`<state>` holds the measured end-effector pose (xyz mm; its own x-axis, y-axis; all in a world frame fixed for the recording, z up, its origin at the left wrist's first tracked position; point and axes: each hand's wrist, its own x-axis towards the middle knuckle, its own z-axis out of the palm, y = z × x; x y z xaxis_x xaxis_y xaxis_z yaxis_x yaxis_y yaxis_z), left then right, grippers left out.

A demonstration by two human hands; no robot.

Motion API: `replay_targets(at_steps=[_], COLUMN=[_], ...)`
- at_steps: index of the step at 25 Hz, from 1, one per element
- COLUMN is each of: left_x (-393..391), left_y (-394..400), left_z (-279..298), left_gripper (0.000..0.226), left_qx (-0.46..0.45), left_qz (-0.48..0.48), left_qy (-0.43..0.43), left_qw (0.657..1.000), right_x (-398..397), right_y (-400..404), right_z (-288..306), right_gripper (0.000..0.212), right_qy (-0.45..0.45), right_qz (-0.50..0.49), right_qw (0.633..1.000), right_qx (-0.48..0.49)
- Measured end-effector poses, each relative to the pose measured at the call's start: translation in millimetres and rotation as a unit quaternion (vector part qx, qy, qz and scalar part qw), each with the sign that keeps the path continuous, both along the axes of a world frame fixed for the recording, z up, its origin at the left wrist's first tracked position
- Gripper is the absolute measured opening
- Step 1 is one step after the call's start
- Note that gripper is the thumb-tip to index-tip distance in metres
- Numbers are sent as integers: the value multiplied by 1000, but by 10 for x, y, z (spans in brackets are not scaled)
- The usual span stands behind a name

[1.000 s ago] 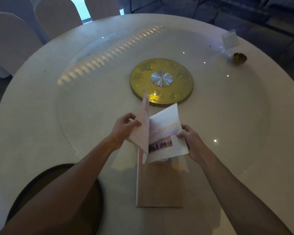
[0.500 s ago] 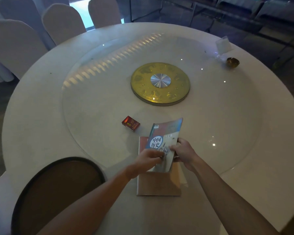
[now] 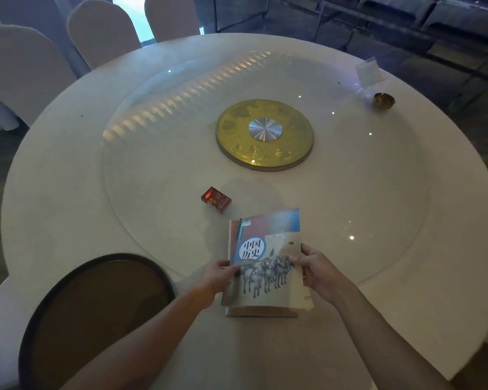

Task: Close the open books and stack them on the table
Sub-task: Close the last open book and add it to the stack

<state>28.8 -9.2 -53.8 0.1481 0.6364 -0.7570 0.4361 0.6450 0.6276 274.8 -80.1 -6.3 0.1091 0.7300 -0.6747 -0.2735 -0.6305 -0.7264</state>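
A closed history book (image 3: 268,243) with a blue-and-beige cover and grey horses lies on top of a brown book (image 3: 261,312), of which only the near edge shows. Both rest on the round white table (image 3: 54,192) near its front edge. My left hand (image 3: 219,275) grips the top book's left edge. My right hand (image 3: 314,270) grips its right edge. The top book sits roughly square over the lower one.
A small red box (image 3: 216,199) lies just beyond the books on the glass turntable (image 3: 378,192), which has a gold hub (image 3: 264,134). A dark round tray (image 3: 96,313) sits at the front left. A small gold bowl (image 3: 383,100) and clear card holder (image 3: 368,71) stand far right. Covered chairs ring the far side.
The open book was shut, its cover now facing up, and both hands have set it down flat onto the brown book. The red box came into view.
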Motion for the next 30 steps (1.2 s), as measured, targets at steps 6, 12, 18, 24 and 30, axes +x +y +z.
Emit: replay_targets(at_steps=[6,12,18,24,30], left_x=[-16,8,-2,-62,-53], left_y=[-303,-321,-277,-274,-256], left_z=[-108,-172,-235,-276,-306], left_gripper=[18,23,35,42,34], left_qx=[95,202,187,180,160], left_qz=[-56,-127,-162,-214,-183], left_qy=[71,139,176,188,159], left_qw=[991,961,953,942,957], right_x=[-212,-360,-307,-264,-294], right_y=[-153,-94,-18,-120,-251], right_z=[-385,-537,-680,-820,-869], right_gripper=[27,19,18,15,14], right_qy=[-177,-289,-446,-460,-415], right_qz=[34,56,170,171,83], right_qw=[980,954,873,866,902], right_qx=[-78,-49,-96,-101,-83])
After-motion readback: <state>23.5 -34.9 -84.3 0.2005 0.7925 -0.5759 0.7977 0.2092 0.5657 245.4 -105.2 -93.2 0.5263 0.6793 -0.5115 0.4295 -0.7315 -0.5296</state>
